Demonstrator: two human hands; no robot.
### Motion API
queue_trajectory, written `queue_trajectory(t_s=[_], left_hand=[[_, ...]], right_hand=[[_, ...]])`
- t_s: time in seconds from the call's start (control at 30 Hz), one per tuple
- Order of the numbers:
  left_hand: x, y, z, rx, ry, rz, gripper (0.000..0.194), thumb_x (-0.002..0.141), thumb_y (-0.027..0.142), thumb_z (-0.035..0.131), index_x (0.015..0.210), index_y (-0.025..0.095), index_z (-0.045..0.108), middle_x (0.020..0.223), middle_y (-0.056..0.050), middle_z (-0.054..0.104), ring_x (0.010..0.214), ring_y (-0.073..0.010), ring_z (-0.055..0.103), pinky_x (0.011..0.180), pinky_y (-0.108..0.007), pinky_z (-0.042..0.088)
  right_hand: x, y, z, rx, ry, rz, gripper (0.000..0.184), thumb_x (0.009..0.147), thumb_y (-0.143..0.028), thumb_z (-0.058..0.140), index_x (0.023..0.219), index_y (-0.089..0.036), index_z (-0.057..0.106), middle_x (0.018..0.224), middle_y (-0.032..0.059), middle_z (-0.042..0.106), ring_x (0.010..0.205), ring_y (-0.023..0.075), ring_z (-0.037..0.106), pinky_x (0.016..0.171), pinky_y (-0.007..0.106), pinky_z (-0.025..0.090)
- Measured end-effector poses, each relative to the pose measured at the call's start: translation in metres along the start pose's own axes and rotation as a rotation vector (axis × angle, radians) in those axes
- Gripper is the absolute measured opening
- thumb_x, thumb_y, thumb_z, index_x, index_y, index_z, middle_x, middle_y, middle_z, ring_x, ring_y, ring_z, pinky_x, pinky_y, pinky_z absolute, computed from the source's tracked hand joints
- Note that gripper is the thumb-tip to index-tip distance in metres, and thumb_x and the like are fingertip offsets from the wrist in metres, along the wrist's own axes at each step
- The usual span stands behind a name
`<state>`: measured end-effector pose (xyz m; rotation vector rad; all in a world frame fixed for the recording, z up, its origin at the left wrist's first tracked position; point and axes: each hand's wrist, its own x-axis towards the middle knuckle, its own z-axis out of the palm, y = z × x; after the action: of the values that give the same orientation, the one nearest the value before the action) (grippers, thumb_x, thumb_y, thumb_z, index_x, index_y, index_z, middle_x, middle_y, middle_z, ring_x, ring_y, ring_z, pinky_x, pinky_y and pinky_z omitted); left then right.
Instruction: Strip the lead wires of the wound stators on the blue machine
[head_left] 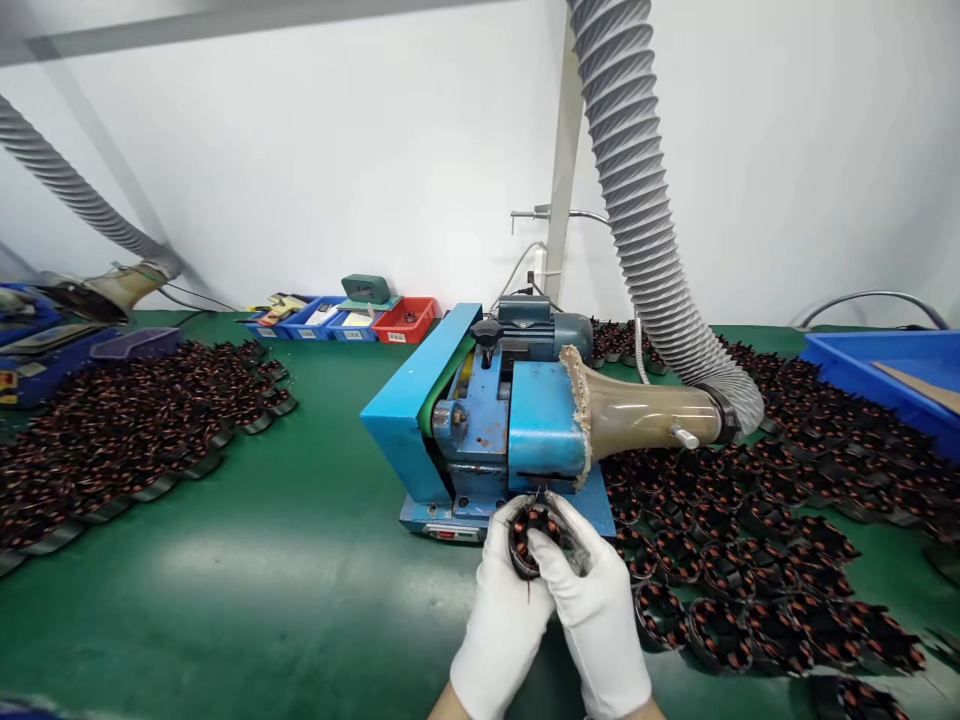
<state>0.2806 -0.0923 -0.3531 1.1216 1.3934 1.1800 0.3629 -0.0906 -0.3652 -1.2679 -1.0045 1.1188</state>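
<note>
Both of my hands wear white gloves and hold one motor stator [528, 545], a dark ring with copper windings inside. My left hand [501, 610] grips its left side, and my right hand [589, 590] wraps its right side with the thumb across the front. Thin wire ends stick up from the ring's far side, close to the lower front of a blue belt-driven machine [546, 415]. Whether they touch it I cannot tell. A loose wire end hangs below the ring.
Many stators [750, 580] stand in rows at right, and another mass of stators [150, 430] covers the left. A ribbed hose [637, 180] drops to a tan funnel [645, 410] on the machine. Small bins [405, 318] line the back; a blue crate [885, 350] sits right.
</note>
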Motion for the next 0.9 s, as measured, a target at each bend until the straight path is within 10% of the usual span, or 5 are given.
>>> queue_trajectory(t_s=[0.9], left_hand=[[-0.003, -0.016, 0.004, -0.017, 0.044, 0.121, 0.033, 0.078, 0.026, 0.054, 0.11, 0.02, 0.05, 0.114, -0.011, 0.061, 0.107, -0.023, 0.058, 0.095, -0.038, 0.046]], right_hand=[[-0.003, 0.009, -0.009, -0.247, 0.051, -0.122, 0.047, 0.074, -0.047, 0.063, 0.105, -0.012, 0.07, 0.104, 0.0156, 0.071, 0.092, 0.0307, 0.068, 0.083, 0.041, 0.055]])
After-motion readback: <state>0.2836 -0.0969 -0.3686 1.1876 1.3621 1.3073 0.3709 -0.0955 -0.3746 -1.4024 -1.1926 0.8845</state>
